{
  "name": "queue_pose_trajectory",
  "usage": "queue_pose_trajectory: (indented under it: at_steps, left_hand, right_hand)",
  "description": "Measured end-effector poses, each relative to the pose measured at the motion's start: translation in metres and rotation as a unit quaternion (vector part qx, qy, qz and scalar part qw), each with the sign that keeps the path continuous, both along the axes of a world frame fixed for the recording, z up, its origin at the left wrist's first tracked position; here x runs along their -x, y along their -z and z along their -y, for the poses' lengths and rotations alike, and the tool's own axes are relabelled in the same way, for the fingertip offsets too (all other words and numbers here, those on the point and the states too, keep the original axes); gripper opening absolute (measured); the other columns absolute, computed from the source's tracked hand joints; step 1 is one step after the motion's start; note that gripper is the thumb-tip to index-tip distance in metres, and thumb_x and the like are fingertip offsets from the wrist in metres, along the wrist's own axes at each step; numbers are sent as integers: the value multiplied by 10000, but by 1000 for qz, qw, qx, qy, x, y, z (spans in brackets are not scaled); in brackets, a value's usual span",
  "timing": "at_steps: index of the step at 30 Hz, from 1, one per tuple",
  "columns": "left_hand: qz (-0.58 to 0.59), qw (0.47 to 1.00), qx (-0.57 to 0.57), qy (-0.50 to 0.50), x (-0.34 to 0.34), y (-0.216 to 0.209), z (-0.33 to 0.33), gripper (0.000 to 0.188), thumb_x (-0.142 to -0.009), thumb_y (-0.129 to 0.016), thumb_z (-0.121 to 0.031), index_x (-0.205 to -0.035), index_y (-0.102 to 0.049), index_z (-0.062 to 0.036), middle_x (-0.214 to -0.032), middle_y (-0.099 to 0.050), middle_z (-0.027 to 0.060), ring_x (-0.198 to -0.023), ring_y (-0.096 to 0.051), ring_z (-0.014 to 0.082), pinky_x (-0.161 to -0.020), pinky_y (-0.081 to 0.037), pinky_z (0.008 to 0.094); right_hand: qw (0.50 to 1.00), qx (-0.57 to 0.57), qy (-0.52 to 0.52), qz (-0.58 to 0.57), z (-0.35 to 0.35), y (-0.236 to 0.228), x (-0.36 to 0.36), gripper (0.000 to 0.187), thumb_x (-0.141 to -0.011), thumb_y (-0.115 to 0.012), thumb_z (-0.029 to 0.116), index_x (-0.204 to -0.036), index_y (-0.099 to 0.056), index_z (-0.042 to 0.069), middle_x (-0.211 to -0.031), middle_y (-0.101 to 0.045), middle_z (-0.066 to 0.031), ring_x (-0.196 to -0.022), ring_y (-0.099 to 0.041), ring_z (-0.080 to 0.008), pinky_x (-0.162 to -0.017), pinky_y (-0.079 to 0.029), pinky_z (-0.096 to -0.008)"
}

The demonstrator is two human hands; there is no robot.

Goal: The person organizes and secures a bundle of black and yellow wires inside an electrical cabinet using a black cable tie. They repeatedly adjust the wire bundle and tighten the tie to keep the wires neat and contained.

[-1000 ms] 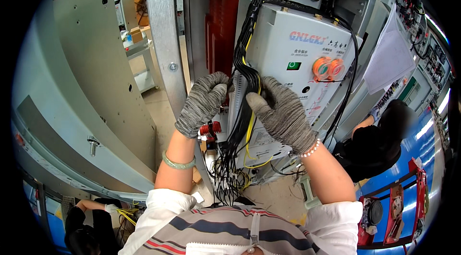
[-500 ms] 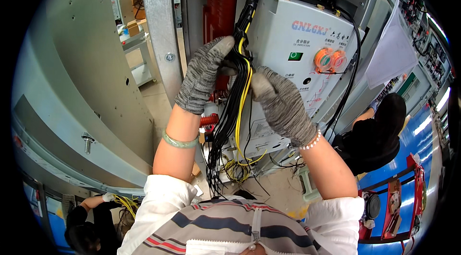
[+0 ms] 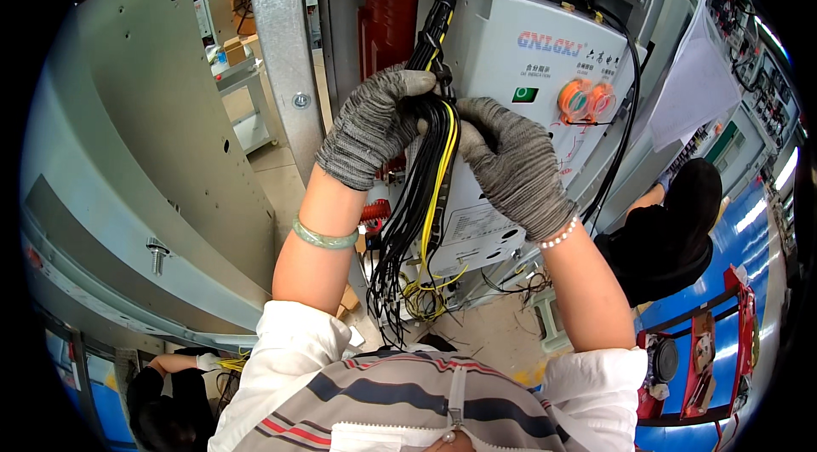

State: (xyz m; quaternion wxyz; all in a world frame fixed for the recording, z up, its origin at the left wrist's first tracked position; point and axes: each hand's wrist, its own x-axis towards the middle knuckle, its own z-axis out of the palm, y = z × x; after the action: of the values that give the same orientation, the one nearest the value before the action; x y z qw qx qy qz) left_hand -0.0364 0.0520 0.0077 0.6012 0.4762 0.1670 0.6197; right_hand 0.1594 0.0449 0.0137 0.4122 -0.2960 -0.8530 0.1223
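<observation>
A thick bundle of black wires [image 3: 417, 184] with a few yellow wires [image 3: 446, 158] hangs in front of a light grey mechanism box [image 3: 477, 52]. Higher up, the bundle is wrapped in black and bends over the box's top edge. My left hand [image 3: 374, 120], in a grey knitted glove, is closed round the bundle just below the wrapped part. My right hand [image 3: 515, 163], gloved alike, is closed at the bundle's right side, thumb and fingers pressed together. What lies between its fingertips is hidden. Below both hands the wires spread out and their loose ends dangle.
A steel post [image 3: 285, 35] and a large grey panel [image 3: 162, 111] stand at left. Behind the box is a dark red ribbed part [image 3: 383, 22]. People in black work at right [image 3: 672, 231] and lower left [image 3: 170, 401]. A red rack [image 3: 732, 350] stands lower right.
Both hands have shifted slightly right and down along the bundle. The wires now fan out closer to the right hand, and the yellow ones lie more tightly against the black.
</observation>
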Motion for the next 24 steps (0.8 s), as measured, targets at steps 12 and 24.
queue_pose_trajectory:
  at_steps: [12,24]
  left_hand:
    - [-141,943,-78,-291,-34,-3,15,378,-868,-616,-167,-1187,-499,-1,-900,-665,75,-792,-626,115,-679,-521,224]
    - [-242,852,-153,-438,-49,2,33,483,-936,-507,-90,-1399,-371,-78,-1298,-512,142,-1187,-508,245,-1070,-332,325]
  right_hand:
    - [988,-30,57,-142,5,-42,-28,267,-882,-624,220,-991,-627,-23,-813,-670,-140,-759,-660,-219,-702,-527,-308]
    - [981,-159,-76,82,67,-37,56,387,-841,-614,330,-1074,-598,21,-924,-636,-182,-838,-632,-340,-732,-501,-409]
